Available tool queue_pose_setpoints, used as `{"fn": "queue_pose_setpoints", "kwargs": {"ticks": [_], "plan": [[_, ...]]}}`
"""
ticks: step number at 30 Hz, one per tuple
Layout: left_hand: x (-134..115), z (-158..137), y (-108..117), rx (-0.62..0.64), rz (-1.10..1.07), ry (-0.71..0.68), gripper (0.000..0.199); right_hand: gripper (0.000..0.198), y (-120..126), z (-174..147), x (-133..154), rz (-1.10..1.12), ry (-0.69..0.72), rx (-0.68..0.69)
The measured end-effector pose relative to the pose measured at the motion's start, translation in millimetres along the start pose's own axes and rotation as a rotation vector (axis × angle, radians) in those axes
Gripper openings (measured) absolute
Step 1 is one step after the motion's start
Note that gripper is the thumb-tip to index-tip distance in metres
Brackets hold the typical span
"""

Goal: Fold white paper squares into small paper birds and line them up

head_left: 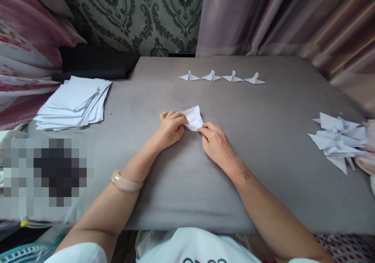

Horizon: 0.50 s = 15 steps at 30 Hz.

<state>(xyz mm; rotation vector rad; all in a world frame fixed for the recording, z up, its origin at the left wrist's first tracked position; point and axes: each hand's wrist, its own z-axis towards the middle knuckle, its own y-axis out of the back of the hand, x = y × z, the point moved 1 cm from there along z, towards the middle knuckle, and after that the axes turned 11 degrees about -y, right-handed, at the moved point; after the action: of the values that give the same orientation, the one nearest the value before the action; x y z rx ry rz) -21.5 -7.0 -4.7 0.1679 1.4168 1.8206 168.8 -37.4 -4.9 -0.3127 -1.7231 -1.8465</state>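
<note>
A small creased sheet of white paper (193, 117) is held just above or on the grey cloth, near the middle of the table. My left hand (172, 127) grips its left side, fingers curled over the edge. At the lower right corner, my right hand (215, 140) pinches the paper between thumb and fingers. The paper's upper corner points away from me, and its left part is hidden under my left fingers. Beyond my hands stands a row of several folded paper cranes (212, 76).
A stack of white paper sheets (73, 103) lies at the left, in front of a folded black cloth (96, 61). Several more paper cranes are heaped (340, 138) at the right edge. The grey tablecloth (278, 138) covers the table. Curtains (249, 17) hang behind.
</note>
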Motion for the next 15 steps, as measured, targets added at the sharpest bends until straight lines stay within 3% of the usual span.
{"fn": "queue_pose_setpoints", "kwargs": {"ticks": [3,7,12,15], "plan": [[-5.2,2.0,-2.5,-0.11,0.117,-0.053,0.028,0.037,-0.5,-1.0,0.6,-0.019,0.0,0.009],[-10.4,1.6,-4.2,-0.226,0.232,-0.015,0.044,0.038,-0.6,-1.1,-1.0,0.003,-0.003,0.007],[-9.1,-0.1,-9.4,-0.101,0.162,-0.138,0.014,0.033,0.5,3.4,-4.4,0.145,-0.056,0.039],[-7.9,-0.6,-11.9,-0.024,0.102,-0.217,0.021,0.028,2.5,6.1,-6.1,0.244,-0.141,0.085]]}}
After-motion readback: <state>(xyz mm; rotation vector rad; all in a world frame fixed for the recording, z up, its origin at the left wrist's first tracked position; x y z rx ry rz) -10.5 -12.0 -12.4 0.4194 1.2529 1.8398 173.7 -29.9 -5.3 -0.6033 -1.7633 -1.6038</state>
